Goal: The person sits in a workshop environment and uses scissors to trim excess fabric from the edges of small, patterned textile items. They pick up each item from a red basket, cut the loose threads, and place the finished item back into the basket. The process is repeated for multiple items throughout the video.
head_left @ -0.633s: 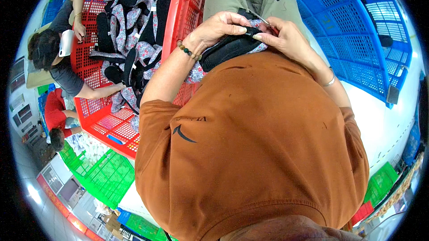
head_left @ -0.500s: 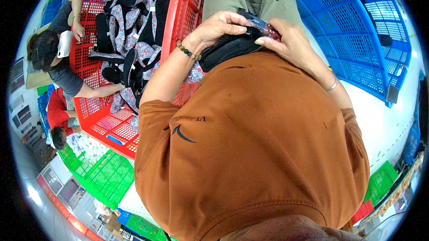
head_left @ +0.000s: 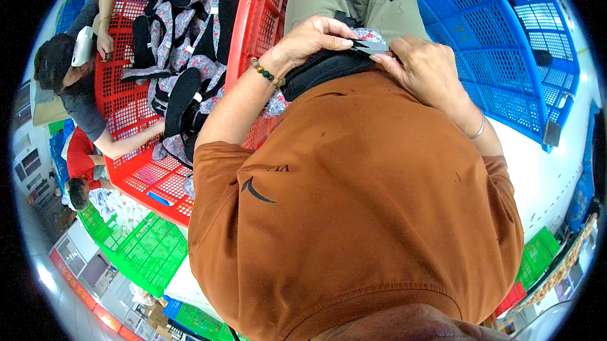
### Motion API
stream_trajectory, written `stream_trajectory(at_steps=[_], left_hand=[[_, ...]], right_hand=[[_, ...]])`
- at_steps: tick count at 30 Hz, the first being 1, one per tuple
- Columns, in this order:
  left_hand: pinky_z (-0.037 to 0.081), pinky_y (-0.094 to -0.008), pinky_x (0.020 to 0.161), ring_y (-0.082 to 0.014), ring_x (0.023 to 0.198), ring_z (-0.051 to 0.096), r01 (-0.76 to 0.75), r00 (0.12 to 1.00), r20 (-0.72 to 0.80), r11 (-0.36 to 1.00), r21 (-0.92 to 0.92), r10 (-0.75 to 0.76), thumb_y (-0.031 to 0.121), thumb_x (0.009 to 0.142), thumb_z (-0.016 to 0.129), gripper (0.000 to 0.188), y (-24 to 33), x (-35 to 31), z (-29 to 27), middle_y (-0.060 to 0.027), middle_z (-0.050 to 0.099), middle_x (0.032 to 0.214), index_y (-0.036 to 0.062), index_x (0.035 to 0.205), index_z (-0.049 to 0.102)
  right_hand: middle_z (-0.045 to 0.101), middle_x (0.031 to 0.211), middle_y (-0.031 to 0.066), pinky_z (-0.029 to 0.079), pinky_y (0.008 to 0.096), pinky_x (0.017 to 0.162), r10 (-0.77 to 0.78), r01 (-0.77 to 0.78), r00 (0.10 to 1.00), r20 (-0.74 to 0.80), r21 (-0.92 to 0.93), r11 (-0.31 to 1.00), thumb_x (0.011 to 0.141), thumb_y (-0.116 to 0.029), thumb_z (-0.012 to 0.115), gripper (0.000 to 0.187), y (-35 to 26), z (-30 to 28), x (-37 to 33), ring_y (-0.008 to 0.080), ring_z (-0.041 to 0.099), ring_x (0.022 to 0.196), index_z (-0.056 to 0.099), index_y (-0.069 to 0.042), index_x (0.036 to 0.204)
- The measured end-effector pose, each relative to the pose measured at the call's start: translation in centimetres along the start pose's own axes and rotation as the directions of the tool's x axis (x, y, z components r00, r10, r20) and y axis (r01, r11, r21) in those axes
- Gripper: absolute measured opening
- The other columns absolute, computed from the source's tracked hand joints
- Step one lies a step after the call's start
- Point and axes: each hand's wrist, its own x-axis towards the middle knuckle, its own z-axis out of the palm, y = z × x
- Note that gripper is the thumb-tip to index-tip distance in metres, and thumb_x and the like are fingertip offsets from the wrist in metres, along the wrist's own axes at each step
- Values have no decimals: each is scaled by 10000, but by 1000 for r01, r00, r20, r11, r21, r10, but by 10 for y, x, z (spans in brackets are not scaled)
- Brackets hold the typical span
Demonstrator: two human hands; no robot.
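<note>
In my lap, at my shirt front, is a slipper (head_left: pixel 329 70) with a black sole and a patch of floral fabric at its far edge. My left hand (head_left: pixel 316 39) grips its edge between thumb and fingers. Closed round a pair of scissors (head_left: pixel 368 46), my right hand (head_left: pixel 425 63) holds the grey blades at the slipper's edge, close to my left thumb. The scissors' handles are hidden in the palm.
On my left stands a red crate (head_left: pixel 246 25) full of floral slippers (head_left: pixel 183 97) with black soles. A co-worker (head_left: pixel 79 82) reaches into it. Blue crates (head_left: pixel 487 56) stand on my right, a green crate (head_left: pixel 142 252) lower left. Another person in red (head_left: pixel 81 158) is farther left.
The scissor blades now show plainly between my hands, and my right hand has turned, knuckles up. The co-worker's hand has shifted a little among the slippers in the crate.
</note>
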Motion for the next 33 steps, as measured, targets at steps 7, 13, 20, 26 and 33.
stream_trajectory(at_steps=[7, 13, 20, 26, 33], left_hand=[[448, -212, 768, -90, 795, 569, -6, 999, -37, 1000, 14, 7, 57, 767, 644, 161, -3, 2, 0, -26, 631, 863, 8, 920, 637], [422, -221, 817, -107, 867, 554, -2, 1000, -24, 1000, -16, 1, 64, 765, 644, 171, -5, 2, -3, -32, 615, 927, 0, 923, 629], [421, -242, 845, -118, 891, 557, 32, 999, 20, 999, -24, -31, 62, 746, 658, 201, 2, 1, -1, -35, 616, 932, -2, 933, 624], [365, -350, 934, -277, 1062, 479, -260, 933, 107, 440, 859, 344, 29, 669, 587, 471, 6, 3, 8, -161, 492, 1116, 8, 1127, 483], [448, -461, 645, -404, 736, 565, 126, 984, -148, 206, 970, 96, 199, 748, 540, 227, 49, -12, 4, -241, 578, 786, 12, 871, 576]], right_hand=[[593, 631, 116, 453, 374, 450, 36, -35, 998, 57, -15, 999, 791, -400, 574, 371, 1, 5, 4, 278, 595, 551, 598, -47, 675], [592, 620, 115, 447, 375, 441, 13, -11, 998, 57, -23, 1000, 804, -399, 557, 378, 3, 9, 6, 280, 594, 548, 597, -51, 660], [563, 567, 154, 428, 404, 444, 217, -213, 964, -153, 45, 976, 829, -430, 527, 434, 22, 32, 4, 321, 567, 519, 541, -50, 618], [553, 662, 221, 393, 468, 520, 312, -301, 950, -16, 217, 928, 854, -399, 503, 420, 44, 42, 2, 411, 533, 625, 544, -17, 686], [540, 610, 219, 387, 446, 489, 316, -250, 942, -117, 385, 888, 846, -354, 544, 390, 57, 41, 20, 404, 534, 584, 563, -1, 681]])
